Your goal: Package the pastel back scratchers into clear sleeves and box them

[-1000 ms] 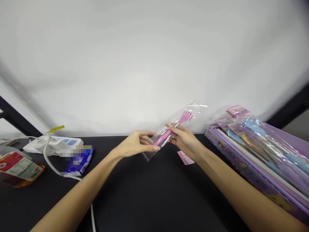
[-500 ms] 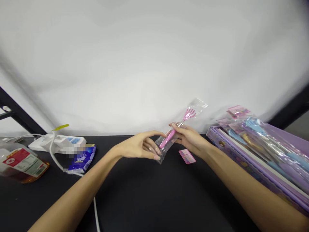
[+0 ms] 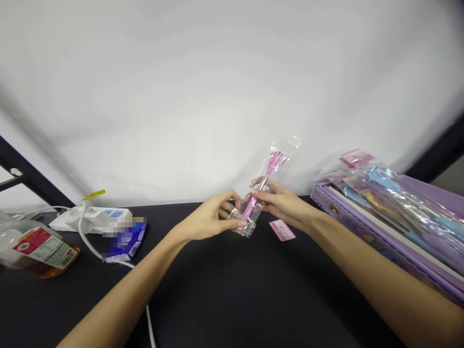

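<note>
A pink hand-shaped toy stick (image 3: 271, 166) sits inside a clear plastic bag (image 3: 286, 145), held almost upright above the black table (image 3: 224, 295). My left hand (image 3: 212, 218) pinches the bag's lower end with curled fingers. My right hand (image 3: 281, 203) grips the bag and the stick's handle around the middle. The toy's small pink hand points up toward the white wall. A small pink card (image 3: 282, 230) lies on the table just below my right hand.
A purple box (image 3: 366, 232) with several bagged blue and pink toys (image 3: 398, 198) stands at the right. At the left lie a white power strip (image 3: 90, 218) with its cable, a blue packet (image 3: 126, 239) and a clear bottle with a red label (image 3: 39, 249).
The bagged stick has swung from a low slant to nearly upright. My left hand has closed again on the bag's lower end, and both hands have drawn closer together.
</note>
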The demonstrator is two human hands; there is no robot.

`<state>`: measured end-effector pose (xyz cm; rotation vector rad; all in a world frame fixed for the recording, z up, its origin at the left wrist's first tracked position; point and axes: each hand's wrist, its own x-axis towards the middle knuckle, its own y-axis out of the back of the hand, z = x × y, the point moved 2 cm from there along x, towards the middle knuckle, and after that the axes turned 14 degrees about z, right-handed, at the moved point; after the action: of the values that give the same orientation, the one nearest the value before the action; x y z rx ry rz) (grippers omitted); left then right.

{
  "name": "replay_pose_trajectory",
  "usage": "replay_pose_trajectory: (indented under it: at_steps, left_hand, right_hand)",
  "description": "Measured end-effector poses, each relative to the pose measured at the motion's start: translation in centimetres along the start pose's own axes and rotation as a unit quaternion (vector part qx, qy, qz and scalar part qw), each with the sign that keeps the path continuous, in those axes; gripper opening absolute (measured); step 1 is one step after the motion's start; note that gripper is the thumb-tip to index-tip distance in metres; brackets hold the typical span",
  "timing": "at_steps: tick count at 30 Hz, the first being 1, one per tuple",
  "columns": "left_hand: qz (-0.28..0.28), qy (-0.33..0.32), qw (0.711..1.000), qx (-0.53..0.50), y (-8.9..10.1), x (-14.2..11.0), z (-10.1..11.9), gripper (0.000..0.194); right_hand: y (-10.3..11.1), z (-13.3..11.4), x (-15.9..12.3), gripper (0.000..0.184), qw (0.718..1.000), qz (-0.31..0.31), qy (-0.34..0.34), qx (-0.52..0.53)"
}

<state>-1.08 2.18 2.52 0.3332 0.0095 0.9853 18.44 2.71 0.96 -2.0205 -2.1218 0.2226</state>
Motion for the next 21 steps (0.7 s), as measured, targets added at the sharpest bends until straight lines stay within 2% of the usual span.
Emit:
replay_pose_trajectory:
  at_steps: [4, 8, 10, 13, 17, 19, 21]
  left_hand:
    - [0.008, 0.072, 0.997, -0.024, 0.0, 0.3, -1.2, 0.055]
    - [0.013, 0.138, 0.990, 0.005, 0.1, 0.6, -2.2, 0.057]
    - [-0.013, 0.145, 0.989, 0.005, -0.2, 0.6, -2.5, 0.051]
    - [-0.058, 0.136, 0.989, -0.014, -0.7, 0.5, -2.6, 0.040]
    - [-0.067, 0.112, 0.991, 0.012, -0.6, 0.6, -2.7, 0.041]
    - [-0.029, 0.092, 0.994, 0.043, 0.0, 0.7, -2.6, 0.042]
    - [0.065, 0.046, 0.996, 0.049, 0.9, 0.9, -2.1, 0.042]
  right_hand:
    - [-0.2, -0.4, -0.1, 0.035, 0.996, 0.014, -0.005, -0.090]
    - [-0.1, -0.8, -0.1, 0.038, 0.995, 0.054, 0.005, -0.084]
    - [0.0, -0.8, 0.0, 0.035, 0.994, 0.073, 0.017, -0.084]
    - [0.1, -0.5, 0.0, 0.032, 0.993, 0.057, 0.030, -0.103]
    - [0.3, -0.2, 0.0, 0.035, 0.993, 0.032, 0.023, -0.115]
    - [0.4, -0.2, -0.1, 0.036, 0.990, 0.021, 0.012, -0.136]
    - [0.1, -0.3, -0.3, 0.034, 0.987, -0.005, -0.005, -0.158]
